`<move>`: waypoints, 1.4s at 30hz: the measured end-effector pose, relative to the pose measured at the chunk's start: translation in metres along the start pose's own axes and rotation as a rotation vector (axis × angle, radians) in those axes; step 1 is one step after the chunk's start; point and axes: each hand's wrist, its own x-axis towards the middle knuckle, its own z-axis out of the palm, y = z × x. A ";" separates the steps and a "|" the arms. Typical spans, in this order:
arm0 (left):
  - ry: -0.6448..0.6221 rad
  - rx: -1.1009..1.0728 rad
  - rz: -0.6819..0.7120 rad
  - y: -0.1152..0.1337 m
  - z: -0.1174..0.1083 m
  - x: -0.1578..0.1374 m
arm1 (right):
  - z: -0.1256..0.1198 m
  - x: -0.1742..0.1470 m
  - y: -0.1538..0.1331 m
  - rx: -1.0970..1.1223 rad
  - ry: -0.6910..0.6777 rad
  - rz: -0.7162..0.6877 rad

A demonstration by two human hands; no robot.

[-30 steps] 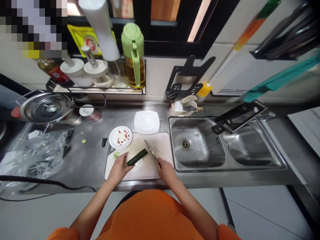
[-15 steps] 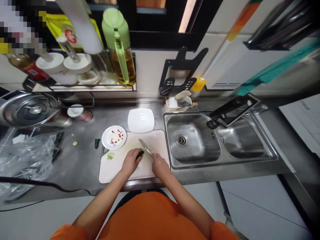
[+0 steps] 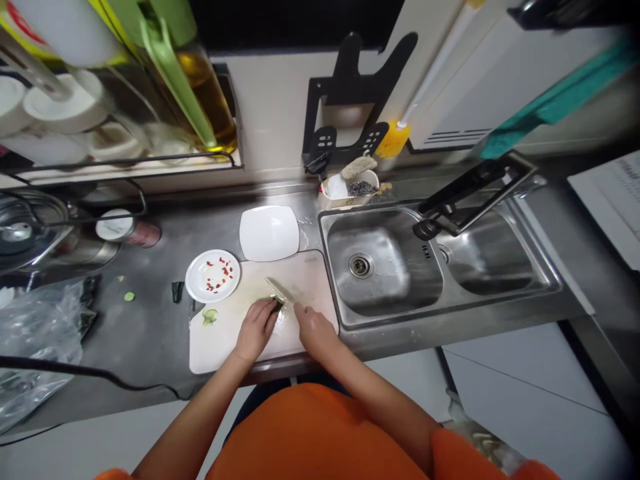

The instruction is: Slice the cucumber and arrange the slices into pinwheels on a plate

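- The left hand (image 3: pixel 256 327) curls over the cucumber (image 3: pixel 278 304) and holds it on the board (image 3: pixel 311 283).
- Most of the cucumber seems to hide under that hand.
- The right hand (image 3: pixel 316 331) grips the knife (image 3: pixel 281 291), blade just beside the cucumber.
- A plate (image 3: pixel 196 275) has red bits (image 3: pixel 227 271).

Dark green cucumber (image 3: pixel 278 304), silver-grey knife blade (image 3: pixel 279 289), off-white cutting board (image 3: pixel 313 287), red-flecked white plate (image 3: pixel 193 279), orange shirt (image 3: pixel 310 437), yellow brush (image 3: pixel 393 141)
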 end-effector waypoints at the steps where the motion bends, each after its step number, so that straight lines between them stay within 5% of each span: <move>1: -0.004 0.003 -0.005 0.001 0.000 0.000 | 0.000 -0.005 0.000 -0.007 0.005 -0.003; 10: -0.009 0.052 -0.006 0.006 -0.005 0.002 | 0.000 -0.036 -0.002 -0.036 -0.081 0.052; 42: 0.000 0.081 0.015 0.006 -0.006 0.005 | -0.015 -0.037 -0.002 -0.113 -0.164 0.024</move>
